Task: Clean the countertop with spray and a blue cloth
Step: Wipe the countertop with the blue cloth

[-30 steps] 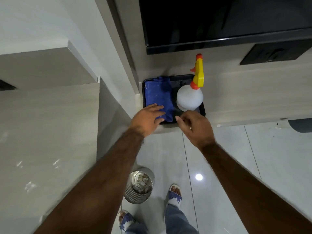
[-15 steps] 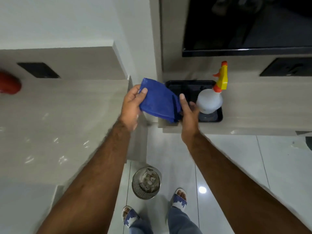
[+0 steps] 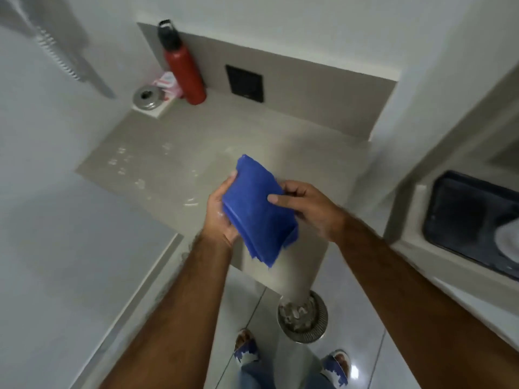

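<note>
Pale beige table (image 3: 295, 136) fills the middle of the view, set in a white-walled corner, with pale streaks across its left part. At the right edge a black tray (image 3: 463, 209) sits on a second ledge. A white rounded part of the spray bottle (image 3: 509, 244) shows in it, cut off by the frame.

Above the table's near edge both hands hold the blue cloth (image 3: 258, 209), folded into a thick oblong. Its long axis runs from far left to near right: one corner points up toward the back wall, and the ragged end hangs down past the table's front. The left hand (image 3: 220, 220) cups the cloth's left side from beneath, thumb against its edge. The right hand (image 3: 311, 210) pinches the right side, thumb on top.

A red bottle (image 3: 185, 71) with a black cap stands at the back wall beside a pink and white packet (image 3: 168, 80), whose print is too blurred to read.

Half a second ago the cloth was just beside the tray. Now it is well apart from it, and the view has swung left.
</note>
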A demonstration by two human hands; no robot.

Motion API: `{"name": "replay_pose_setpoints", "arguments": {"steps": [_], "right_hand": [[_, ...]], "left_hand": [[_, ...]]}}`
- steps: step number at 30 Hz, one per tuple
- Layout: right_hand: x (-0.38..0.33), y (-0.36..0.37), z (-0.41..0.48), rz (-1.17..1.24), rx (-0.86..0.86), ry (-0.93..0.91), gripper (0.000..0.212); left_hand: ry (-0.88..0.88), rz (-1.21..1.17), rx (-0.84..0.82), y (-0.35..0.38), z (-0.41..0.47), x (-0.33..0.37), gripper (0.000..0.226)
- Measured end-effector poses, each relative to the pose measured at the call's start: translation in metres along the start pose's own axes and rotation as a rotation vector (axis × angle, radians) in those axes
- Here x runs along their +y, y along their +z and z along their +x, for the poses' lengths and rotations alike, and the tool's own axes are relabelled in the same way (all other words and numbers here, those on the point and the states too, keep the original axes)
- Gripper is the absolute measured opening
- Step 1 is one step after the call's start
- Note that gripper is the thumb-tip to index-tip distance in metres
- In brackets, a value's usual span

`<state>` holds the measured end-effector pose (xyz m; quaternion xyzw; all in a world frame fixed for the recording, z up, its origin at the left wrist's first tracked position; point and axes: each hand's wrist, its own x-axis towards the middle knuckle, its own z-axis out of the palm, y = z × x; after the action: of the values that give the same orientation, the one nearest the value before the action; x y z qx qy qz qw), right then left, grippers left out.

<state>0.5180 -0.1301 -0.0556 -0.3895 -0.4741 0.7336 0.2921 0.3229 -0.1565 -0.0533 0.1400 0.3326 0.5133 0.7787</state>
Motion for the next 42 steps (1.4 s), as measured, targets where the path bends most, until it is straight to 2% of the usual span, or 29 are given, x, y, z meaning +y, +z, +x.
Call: {"name": "replay_pose_setpoints", "arguments": {"steps": [3,5,10,13,15,17,20,22,24,26,28,31,33,37,42], "right_hand": [[0.0,0.052,0.044,0.005,0.064,-0.046,0.009],[0.004,0.085,0.072,-0.032,0.076,-0.062,0.005],[0.015,0.147,0.13,-0.081,0.145,-0.102,0.019],[0.016,0.157,0.158,-0.219,0.374,-0.161,0.002],[0.019,0.143,0.172,-0.456,0.573,-0.258,0.005],[0.027,0.114,0.182,-0.8,0.678,-0.309,0.018],[0.043,0.064,0.197,-1.12,0.753,-0.234,0.039],[0.051,0.045,0.2,-1.241,0.806,-0.107,0.054],[0.055,0.039,0.205,-1.336,0.822,-0.028,0.065],[0.053,0.039,0.211,-1.392,0.8,0.01,0.071],[0.051,0.04,0.213,-1.398,0.794,0.025,0.074],[0.051,0.038,0.216,-1.437,0.781,0.014,0.076],[0.05,0.037,0.217,-1.456,0.768,0.012,0.078],[0.053,0.034,0.219,-1.473,0.778,0.018,0.083],[0.056,0.032,0.219,-1.477,0.808,0.014,0.084]], "left_hand": [[0.173,-0.269,0.125,-0.034,-0.016,0.02,0.088],[0.207,-0.328,0.179,-0.056,-0.026,0.034,0.099],[0.179,-0.141,0.246,-0.102,-0.037,0.082,0.06],[0.378,-0.013,0.297,-0.133,-0.035,0.131,0.041],[0.531,0.092,0.469,-0.158,-0.035,0.176,0.036],[0.64,0.282,0.741,-0.192,-0.034,0.221,0.033],[0.639,0.718,1.092,-0.245,-0.026,0.276,0.028],[0.573,1.023,1.17,-0.269,-0.008,0.292,0.029],[0.422,1.311,1.118,-0.283,0.024,0.288,0.037],[0.209,1.651,1.061,-0.292,0.051,0.263,0.064],[0.125,1.847,1.109,-0.293,0.067,0.243,0.084],[0.077,1.821,1.199,-0.291,0.091,0.249,0.091],[0.011,1.798,1.181,-0.283,0.111,0.264,0.092],[-0.012,1.906,1.006,-0.256,0.146,0.267,0.092],[0.129,2.068,0.743,-0.234,0.104,0.196,0.089]]}}
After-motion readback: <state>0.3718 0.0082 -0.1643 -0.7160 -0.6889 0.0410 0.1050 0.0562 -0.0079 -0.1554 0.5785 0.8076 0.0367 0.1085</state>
